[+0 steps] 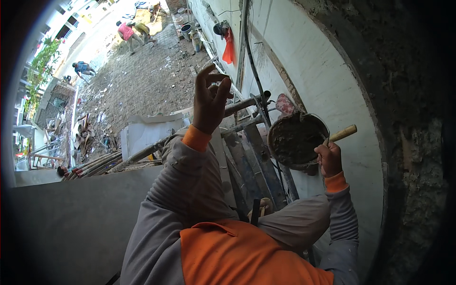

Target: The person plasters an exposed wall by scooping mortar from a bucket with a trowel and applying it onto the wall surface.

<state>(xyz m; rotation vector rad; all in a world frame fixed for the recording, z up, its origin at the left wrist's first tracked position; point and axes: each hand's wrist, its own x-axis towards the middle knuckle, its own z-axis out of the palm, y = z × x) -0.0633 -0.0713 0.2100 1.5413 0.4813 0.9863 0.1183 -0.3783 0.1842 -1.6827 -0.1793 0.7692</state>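
Note:
My right hand (pixel 328 159) is closed around the thin wire handle of a dark round bucket (pixel 290 166), at the bucket's right rim. Grey wet mortar (pixel 294 135) lies inside it. A tool's wooden handle (pixel 344 133) sticks out over the rim just above my right fingers; its other end is hidden. Beyond the bucket shows a worn reddish piece (pixel 285 104), its kind unclear. My left hand (pixel 212 97) is raised in the air, fingers bent and apart, with nothing visible in it. It is nearest to a metal scaffold pipe (pixel 244 105).
Scaffold planks (pixel 259 164) lie below the bucket, beside a pale wall (pixel 327 71). An orange cloth (pixel 229 46) hangs on that wall. Left is a grey ledge (pixel 80 213) with a bundle of poles (pixel 95 164). People (pixel 130 33) work on the rubble-strewn ground far below.

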